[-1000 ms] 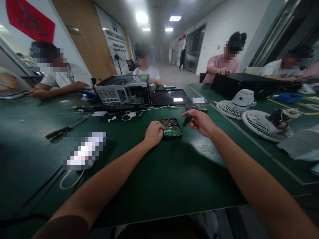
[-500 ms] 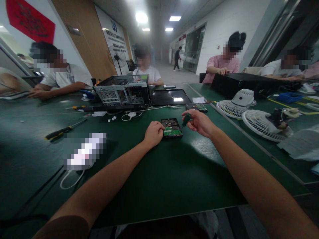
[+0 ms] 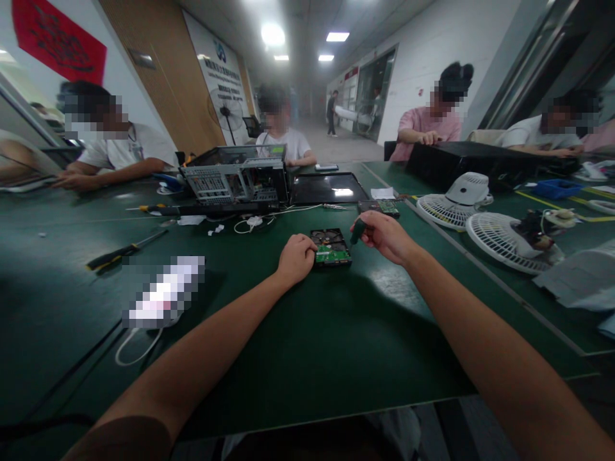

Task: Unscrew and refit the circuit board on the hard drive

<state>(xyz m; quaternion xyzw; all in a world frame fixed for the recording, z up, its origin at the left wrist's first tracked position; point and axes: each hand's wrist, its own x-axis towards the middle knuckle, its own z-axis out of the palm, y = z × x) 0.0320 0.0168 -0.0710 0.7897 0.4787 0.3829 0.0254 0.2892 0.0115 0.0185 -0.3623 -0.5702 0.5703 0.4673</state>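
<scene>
A hard drive (image 3: 330,246) lies circuit-board side up on the green table (image 3: 298,346), its green board facing me. My left hand (image 3: 296,257) is curled against the drive's left edge and steadies it. My right hand (image 3: 384,235) is closed around a small green-handled screwdriver (image 3: 356,232), tilted with its tip down at the drive's right edge.
An open computer case (image 3: 237,179) and a black side panel (image 3: 327,188) stand behind the drive. A second drive (image 3: 380,206) lies to the right. Fan grilles (image 3: 507,240) sit further right, a long screwdriver (image 3: 125,248) at left. Other people sit around the tables.
My right hand with the screwdriver has shifted slightly left and down toward the drive. My left hand stays put. A person in the far corridor has walked left.
</scene>
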